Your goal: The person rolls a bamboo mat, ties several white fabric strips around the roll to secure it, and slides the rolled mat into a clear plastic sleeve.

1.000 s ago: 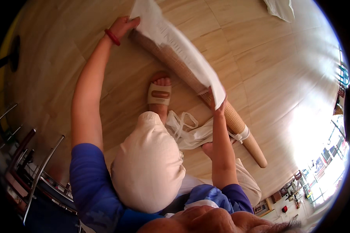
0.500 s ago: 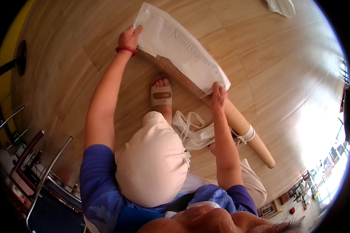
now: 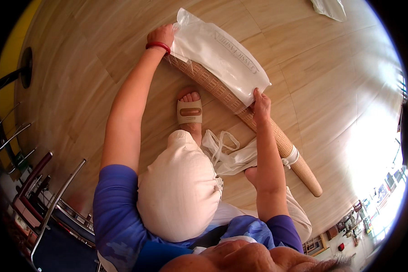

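A translucent white plastic bag (image 3: 220,54) with printing on it is stretched lengthwise over the far part of a rolled-up woven mat (image 3: 213,86). My left hand (image 3: 162,34), with a red bangle at the wrist, is closed on the bag's far left end. Between thumb and fingers, my right hand (image 3: 261,106) pinches the bag's near right corner, just above the mat. A white cord (image 3: 291,157) is tied round the mat near its lower right end. The mat lies slantwise on the floor. Whether its far end sits inside the bag or under it, I cannot tell.
A white bag with handles (image 3: 233,154) lies crumpled on the floor beside my sandalled foot (image 3: 189,109). Another white bag (image 3: 329,8) lies at the far right. Metal-framed chairs (image 3: 54,204) stand at the left. A black round stand base (image 3: 26,68) is further off.
My left hand has moved right and its fingers have curled round the bag's end. The right hand has shifted slightly right and up. The bag hangs slacker, its far end drawn nearer.
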### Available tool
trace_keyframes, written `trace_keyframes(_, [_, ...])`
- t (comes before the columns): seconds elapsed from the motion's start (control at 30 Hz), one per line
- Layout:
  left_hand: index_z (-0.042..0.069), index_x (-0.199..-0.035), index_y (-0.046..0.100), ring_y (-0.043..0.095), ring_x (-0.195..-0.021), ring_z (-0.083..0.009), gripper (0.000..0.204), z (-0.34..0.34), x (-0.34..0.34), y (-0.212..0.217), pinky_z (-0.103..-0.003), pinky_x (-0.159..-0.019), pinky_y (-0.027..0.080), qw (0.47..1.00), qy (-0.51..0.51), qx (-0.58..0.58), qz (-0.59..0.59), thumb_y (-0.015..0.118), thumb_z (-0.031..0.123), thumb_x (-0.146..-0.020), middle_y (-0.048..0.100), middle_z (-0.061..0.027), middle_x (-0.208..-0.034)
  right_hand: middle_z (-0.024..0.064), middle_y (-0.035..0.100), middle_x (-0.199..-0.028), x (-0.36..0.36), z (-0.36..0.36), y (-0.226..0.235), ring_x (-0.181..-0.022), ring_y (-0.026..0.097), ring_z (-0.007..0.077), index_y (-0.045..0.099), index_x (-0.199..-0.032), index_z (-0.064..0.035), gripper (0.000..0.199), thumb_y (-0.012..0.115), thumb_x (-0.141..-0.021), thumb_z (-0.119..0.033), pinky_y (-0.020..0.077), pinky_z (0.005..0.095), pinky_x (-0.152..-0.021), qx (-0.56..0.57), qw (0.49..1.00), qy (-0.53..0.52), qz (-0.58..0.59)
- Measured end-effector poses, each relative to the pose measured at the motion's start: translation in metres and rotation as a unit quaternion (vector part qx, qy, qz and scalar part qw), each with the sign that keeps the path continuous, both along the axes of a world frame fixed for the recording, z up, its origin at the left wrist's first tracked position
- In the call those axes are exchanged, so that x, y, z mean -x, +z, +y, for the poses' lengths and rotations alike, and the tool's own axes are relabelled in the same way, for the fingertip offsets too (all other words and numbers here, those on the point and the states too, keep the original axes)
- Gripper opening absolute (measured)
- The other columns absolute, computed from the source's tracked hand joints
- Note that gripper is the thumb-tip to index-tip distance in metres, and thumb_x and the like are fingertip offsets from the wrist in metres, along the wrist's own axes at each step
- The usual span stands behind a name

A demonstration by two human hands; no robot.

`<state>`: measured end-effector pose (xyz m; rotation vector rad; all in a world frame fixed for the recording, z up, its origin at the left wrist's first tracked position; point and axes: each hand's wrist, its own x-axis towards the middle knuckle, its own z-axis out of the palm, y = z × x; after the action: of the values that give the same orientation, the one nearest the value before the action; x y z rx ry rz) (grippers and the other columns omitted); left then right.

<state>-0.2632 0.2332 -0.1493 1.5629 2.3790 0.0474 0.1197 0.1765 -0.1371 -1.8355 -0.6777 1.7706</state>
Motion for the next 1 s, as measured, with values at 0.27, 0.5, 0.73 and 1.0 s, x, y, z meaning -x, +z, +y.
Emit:
trace_keyframes(0.27, [0.007, -0.098, 0.062, 0.06, -0.094, -0.0311, 0.041, 0.019, 0.007, -0.002, -0.041, -0.078, 0.047, 0.992, 0.057, 0.105, -0.03, 0.057, 0.042, -0.078, 0.063, -0.0146, -0.099, 0.0123, 0.06, -0.067, -0.003, 0.029, -0.04, -0.049, 0.056, 0.0213, 0.059, -0.082, 0.004, 0.034, 0.07, -0.067, -0.025, 0.0459, 0.0321, -0.047, 0.003, 0.915, 0.24, -0.324])
trace_keyframes(0.5, [0.0, -0.104, 0.062, 0.062, -0.09, -0.0257, 0.053, 0.018, 0.026, -0.027, -0.033, -0.079, 0.046, 0.938, 0.211, 0.166, -0.219, 0.061, 0.044, -0.074, 0.064, -0.017, -0.102, 0.023, 0.061, -0.098, 0.026, 0.02, 0.0, -0.092, 0.059, 0.0344, 0.054, -0.1, 0.0004, 0.05, 0.065, -0.067, -0.035, 0.0455, 0.0406, -0.08, -0.058, 0.824, 0.304, -0.474])
trace_keyframes(0.73, [-0.002, -0.111, 0.057, 0.06, -0.09, -0.0228, 0.058, 0.004, 0.043, -0.053, -0.034, -0.079, 0.045, 0.887, 0.236, 0.213, -0.336, 0.057, 0.045, -0.077, 0.063, -0.0129, -0.103, 0.0243, 0.06, -0.103, 0.006, 0.013, -0.008, -0.098, 0.056, 0.0355, 0.055, -0.1, -0.0004, 0.054, 0.06, -0.072, -0.046, 0.0428, 0.0403, -0.085, -0.015, 0.868, 0.312, -0.387])
trace_keyframes(1.0, [0.005, -0.122, 0.05, 0.056, -0.101, -0.0219, 0.06, -0.032, 0.028, 0.001, -0.039, -0.081, 0.046, 0.797, 0.312, 0.236, -0.459, 0.051, 0.048, -0.081, 0.059, -0.011, -0.112, 0.0229, 0.063, -0.084, 0.0, -0.009, 0.004, -0.086, 0.059, 0.0371, 0.062, -0.078, -0.0008, 0.05, 0.057, -0.074, -0.05, 0.0446, 0.0421, -0.075, -0.038, 0.868, 0.325, -0.373])
